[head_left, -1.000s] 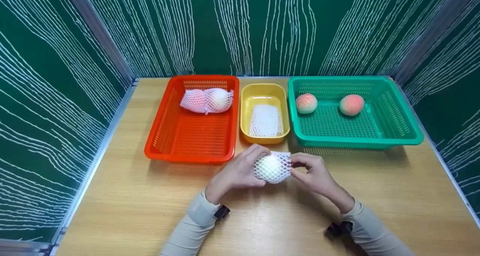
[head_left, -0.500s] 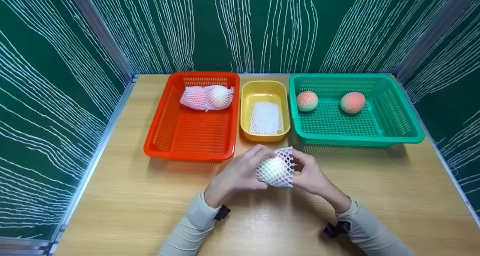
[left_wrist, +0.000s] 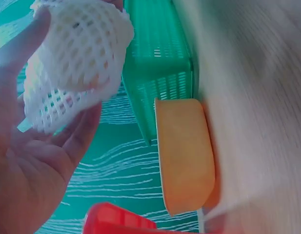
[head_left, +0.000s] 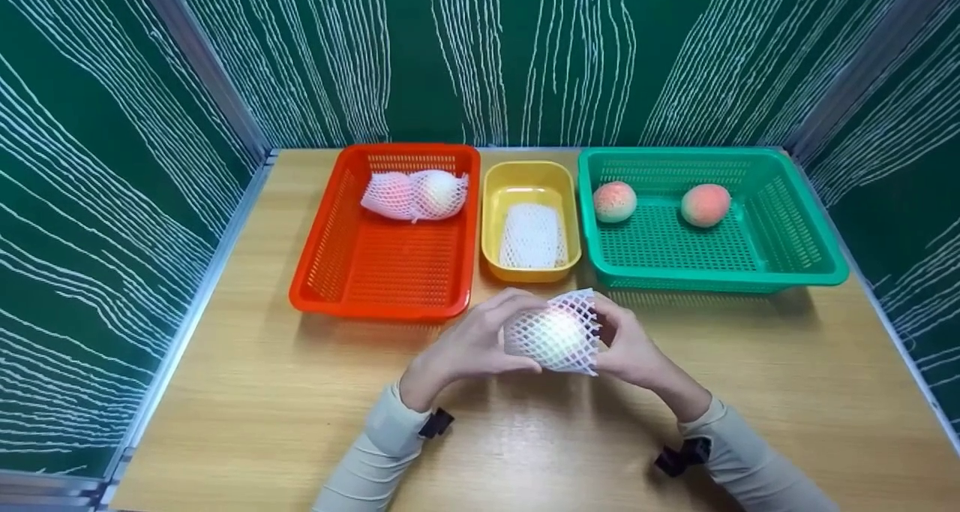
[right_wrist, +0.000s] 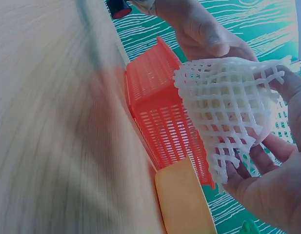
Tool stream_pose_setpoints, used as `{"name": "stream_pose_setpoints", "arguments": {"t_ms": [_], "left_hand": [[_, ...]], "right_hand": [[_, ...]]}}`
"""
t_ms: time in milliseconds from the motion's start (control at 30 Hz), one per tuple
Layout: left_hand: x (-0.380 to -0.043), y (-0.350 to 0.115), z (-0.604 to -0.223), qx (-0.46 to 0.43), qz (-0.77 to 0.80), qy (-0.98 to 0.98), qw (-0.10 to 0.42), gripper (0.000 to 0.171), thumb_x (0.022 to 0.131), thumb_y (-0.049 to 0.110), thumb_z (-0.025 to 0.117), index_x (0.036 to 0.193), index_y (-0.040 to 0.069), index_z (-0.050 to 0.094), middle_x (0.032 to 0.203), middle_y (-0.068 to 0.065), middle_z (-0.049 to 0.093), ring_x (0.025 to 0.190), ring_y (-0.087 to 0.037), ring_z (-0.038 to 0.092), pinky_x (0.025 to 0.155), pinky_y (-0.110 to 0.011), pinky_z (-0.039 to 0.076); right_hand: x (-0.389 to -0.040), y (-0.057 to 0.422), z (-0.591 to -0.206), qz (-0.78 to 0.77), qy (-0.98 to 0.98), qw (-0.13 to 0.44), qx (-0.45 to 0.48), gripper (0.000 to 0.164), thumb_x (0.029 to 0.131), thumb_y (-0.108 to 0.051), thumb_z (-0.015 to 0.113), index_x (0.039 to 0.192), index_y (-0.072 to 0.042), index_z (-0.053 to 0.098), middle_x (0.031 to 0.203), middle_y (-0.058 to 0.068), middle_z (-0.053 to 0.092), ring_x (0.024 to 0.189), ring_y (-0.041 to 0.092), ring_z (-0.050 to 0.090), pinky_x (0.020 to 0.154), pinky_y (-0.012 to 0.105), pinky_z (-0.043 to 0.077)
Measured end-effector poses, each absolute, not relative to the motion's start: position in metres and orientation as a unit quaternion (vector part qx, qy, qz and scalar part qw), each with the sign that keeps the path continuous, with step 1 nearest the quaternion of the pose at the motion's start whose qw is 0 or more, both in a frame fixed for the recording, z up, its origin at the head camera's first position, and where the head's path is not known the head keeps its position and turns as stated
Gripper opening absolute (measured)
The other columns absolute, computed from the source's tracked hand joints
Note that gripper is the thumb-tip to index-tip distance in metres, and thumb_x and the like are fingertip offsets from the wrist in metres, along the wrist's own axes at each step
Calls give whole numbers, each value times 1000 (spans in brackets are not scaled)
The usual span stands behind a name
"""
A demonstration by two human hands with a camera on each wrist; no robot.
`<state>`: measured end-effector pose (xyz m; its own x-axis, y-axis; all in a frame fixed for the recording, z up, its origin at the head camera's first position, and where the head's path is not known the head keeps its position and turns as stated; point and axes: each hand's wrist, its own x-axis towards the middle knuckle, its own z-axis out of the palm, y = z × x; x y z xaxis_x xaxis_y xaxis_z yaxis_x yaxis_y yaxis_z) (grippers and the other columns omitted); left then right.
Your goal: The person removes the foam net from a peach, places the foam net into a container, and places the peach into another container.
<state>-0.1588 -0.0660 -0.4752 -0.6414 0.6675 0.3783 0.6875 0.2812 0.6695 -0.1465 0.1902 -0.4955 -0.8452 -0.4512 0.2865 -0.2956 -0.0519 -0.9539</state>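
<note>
A pale peach [head_left: 556, 338] sits inside a white foam net sleeve [head_left: 585, 302], held above the table in front of the yellow bin. My left hand [head_left: 472, 343] grips the sleeved peach from the left, thumb below and fingers over the top. At the sleeve's flared right end, my right hand [head_left: 634, 350] holds the edge, its fingertips partly hidden behind the mesh. The right wrist view shows the net [right_wrist: 218, 97] stretched around the peach, with my right thumb and fingers at its rim. Close up in the left wrist view, the sleeve [left_wrist: 82, 53] lies between thumb and fingers.
A red basket [head_left: 405, 302] at left holds two netted peaches [head_left: 414, 195]. The yellow bin [head_left: 531, 274] in the middle contains flat white foam nets [head_left: 531, 234]. At right, a green basket [head_left: 712, 279] holds two bare peaches [head_left: 705, 205]. Green panels enclose the table.
The sleeve's right end has spread wider, and my right fingers have moved from pinching its edge to behind the mesh. The netted peach has shifted slightly right.
</note>
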Motion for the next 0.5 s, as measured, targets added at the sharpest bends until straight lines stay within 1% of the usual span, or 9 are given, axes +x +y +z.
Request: {"name": "stream_pose_setpoints", "arguments": {"t_ms": [100, 167, 233, 300, 400, 500], "left_hand": [[-159, -69, -480, -420, -466, -779, 19, 55, 79, 31, 81, 126, 12, 61, 121, 2, 62, 109, -10, 56, 95, -28, 46], [-159, -69, -482, -418, -487, -766, 33, 41, 80, 22, 80, 117, 7, 67, 112, -2, 67, 101, -11, 60, 88, -28, 50], [-158, -68, -482, -417, -502, -756, 51, 28, 81, 12, 79, 107, 4, 71, 103, -5, 70, 94, -13, 64, 81, -27, 53], [-156, -67, -478, -413, -515, -748, 67, 19, 80, 3, 78, 99, 1, 73, 96, -9, 71, 88, -15, 65, 76, -27, 54], [-150, -66, -466, -405, -528, -743, 80, 14, 79, -5, 76, 93, -2, 73, 90, -11, 72, 82, -16, 66, 72, -26, 55], [-144, -67, -456, -403, -523, -747, 81, 13, 79, -8, 75, 92, -4, 73, 88, -12, 72, 80, -14, 66, 70, -24, 55]], "right_hand": [[-145, 193, -496, -682, 669, 58, -289, 63, 65, 14, 80, 123, 11, 55, 117, 23, 51, 107, 26, 56, 88, 32, 51], [-144, 194, -496, -686, 663, 61, -293, 64, 64, 13, 80, 123, 11, 55, 116, 21, 52, 107, 24, 56, 89, 32, 51], [-143, 195, -495, -693, 655, 65, -293, 65, 64, 13, 79, 123, 12, 53, 116, 20, 54, 107, 24, 56, 89, 32, 50], [-144, 195, -495, -698, 651, 70, -289, 66, 64, 14, 79, 124, 12, 52, 116, 20, 56, 106, 24, 57, 89, 32, 50], [-144, 197, -493, -702, 648, 74, -286, 67, 64, 14, 78, 125, 13, 50, 114, 22, 57, 105, 25, 57, 88, 33, 51], [-144, 202, -493, -698, 656, 73, -280, 67, 63, 14, 78, 124, 11, 49, 114, 22, 55, 103, 26, 57, 87, 34, 52]]}}
